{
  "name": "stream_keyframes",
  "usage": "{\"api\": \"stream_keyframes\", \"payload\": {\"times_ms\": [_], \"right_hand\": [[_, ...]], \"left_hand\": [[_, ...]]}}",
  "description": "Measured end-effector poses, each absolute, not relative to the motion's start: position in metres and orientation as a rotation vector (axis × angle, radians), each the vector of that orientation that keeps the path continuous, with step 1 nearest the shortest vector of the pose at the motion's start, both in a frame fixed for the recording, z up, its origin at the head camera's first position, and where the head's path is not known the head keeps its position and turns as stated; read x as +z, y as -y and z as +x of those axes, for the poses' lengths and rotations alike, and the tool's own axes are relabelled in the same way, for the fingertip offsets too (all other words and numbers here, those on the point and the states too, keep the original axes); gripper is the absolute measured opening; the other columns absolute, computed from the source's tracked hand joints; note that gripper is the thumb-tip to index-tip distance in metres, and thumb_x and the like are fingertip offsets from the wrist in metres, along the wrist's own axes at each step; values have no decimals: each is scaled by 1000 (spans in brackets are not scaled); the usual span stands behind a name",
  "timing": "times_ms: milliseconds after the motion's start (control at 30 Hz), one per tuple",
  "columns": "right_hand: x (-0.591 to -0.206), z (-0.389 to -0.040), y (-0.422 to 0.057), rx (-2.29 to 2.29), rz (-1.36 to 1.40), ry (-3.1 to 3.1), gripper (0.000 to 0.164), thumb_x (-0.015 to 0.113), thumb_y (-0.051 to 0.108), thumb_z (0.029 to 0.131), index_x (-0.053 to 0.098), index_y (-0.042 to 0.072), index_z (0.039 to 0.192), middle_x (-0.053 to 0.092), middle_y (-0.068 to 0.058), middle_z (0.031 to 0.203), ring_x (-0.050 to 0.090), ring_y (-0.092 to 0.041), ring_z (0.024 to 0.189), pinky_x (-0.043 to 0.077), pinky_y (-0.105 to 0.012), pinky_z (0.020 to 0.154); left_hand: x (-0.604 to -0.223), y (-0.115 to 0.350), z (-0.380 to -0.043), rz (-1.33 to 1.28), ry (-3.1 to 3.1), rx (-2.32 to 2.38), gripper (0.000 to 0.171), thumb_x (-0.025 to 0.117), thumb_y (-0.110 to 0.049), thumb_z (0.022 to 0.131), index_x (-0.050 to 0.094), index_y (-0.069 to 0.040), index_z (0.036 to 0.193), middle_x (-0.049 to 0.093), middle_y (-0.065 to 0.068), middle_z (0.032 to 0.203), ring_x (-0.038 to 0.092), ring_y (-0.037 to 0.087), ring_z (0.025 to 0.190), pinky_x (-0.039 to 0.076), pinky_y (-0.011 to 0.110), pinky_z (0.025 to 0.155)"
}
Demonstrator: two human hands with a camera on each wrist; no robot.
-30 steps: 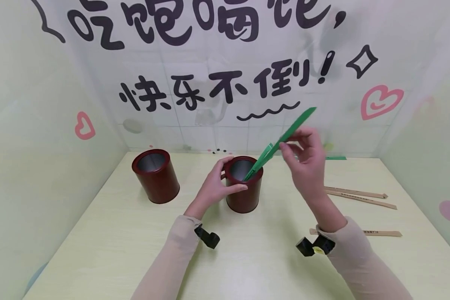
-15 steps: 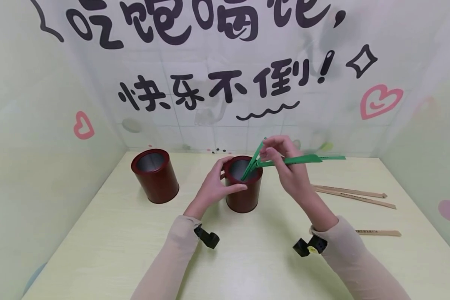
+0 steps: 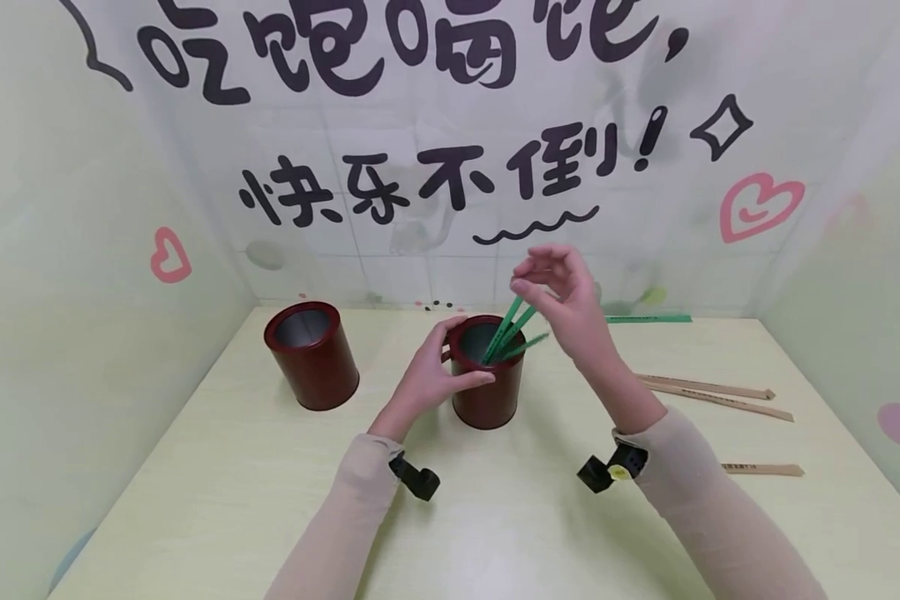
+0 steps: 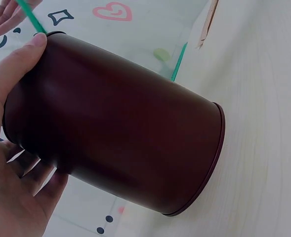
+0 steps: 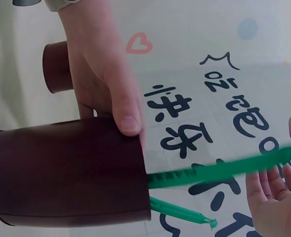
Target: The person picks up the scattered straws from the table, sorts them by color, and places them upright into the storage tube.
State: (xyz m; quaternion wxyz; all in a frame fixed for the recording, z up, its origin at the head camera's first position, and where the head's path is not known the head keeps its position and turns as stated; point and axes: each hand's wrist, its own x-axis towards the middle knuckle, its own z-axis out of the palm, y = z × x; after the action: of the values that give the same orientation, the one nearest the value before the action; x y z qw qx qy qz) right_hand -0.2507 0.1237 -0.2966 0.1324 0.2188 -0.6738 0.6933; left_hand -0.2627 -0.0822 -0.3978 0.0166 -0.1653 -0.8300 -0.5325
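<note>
- Table (image 3: 270,500): 1, below all fingers.
- Held can (image 3: 487,400): upright, mouth up, just below and left of the right fingers. Left hand (image 3: 433,367) is nearer: fingers and thumb curl round it at the rim.
- Other can (image 3: 318,367): well left of the left fingers, untouched. Total cans: 2.
- Right hand (image 3: 566,300): above the held can's mouth, fingers loosely bent, thumb apart from them. No clear pinch; can't tell if skin touches a strip.
- Tall green strip (image 5: 209,171): in the held can, long axis slanting from its mouth up to the right fingertips; right hand nearer at that end.
- Green strips in the held can: 3 ends show from the head, count not certain.
- Loose green strip (image 3: 648,318): 1, flat, right of and beyond the right fingers.
- Tan strips (image 3: 708,386): 3, flat, right of the right fingers, nearer the body.
</note>
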Motion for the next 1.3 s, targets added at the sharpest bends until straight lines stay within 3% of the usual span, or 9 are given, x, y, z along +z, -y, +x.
{"api": "stream_keyframes", "payload": {"times_ms": [467, 867, 1133, 1300], "right_hand": [[-308, -276, -183, 2040, 441, 1866, 27, 65, 4, 95, 52, 14, 116, 62, -1, 106, 64, -10, 94, 58, -17, 85], [-349, -311, -234, 2037, 153, 1943, 28, 68, 10, 94, 52, 12, 117, 60, 6, 105, 62, -4, 93, 55, -10, 80], [-373, -323, -252, 1941, -76, 2097, 34, 68, 21, 95, 49, 13, 122, 56, 12, 104, 58, 2, 94, 52, -6, 81], [-386, -329, -259, 1804, -207, 2239, 53, 65, 34, 96, 44, 6, 136, 52, 19, 104, 54, 5, 98, 48, -7, 85]], "left_hand": [[-399, 83, -264, -507, 2591, -1648, 92, 87, -30, 77, 35, -17, 151, 41, -1, 155, 42, 24, 143, 41, 47, 116], [-400, 83, -265, -514, 2587, -1646, 93, 87, -31, 77, 34, -14, 152, 41, 0, 155, 42, 25, 143, 42, 47, 116], [-400, 82, -264, -519, 2580, -1643, 91, 87, -30, 77, 35, -18, 151, 42, -2, 154, 43, 22, 142, 42, 46, 116], [-400, 82, -263, -513, 2583, -1650, 93, 87, -30, 77, 35, -16, 152, 44, 0, 153, 44, 24, 142, 43, 47, 115]]}}
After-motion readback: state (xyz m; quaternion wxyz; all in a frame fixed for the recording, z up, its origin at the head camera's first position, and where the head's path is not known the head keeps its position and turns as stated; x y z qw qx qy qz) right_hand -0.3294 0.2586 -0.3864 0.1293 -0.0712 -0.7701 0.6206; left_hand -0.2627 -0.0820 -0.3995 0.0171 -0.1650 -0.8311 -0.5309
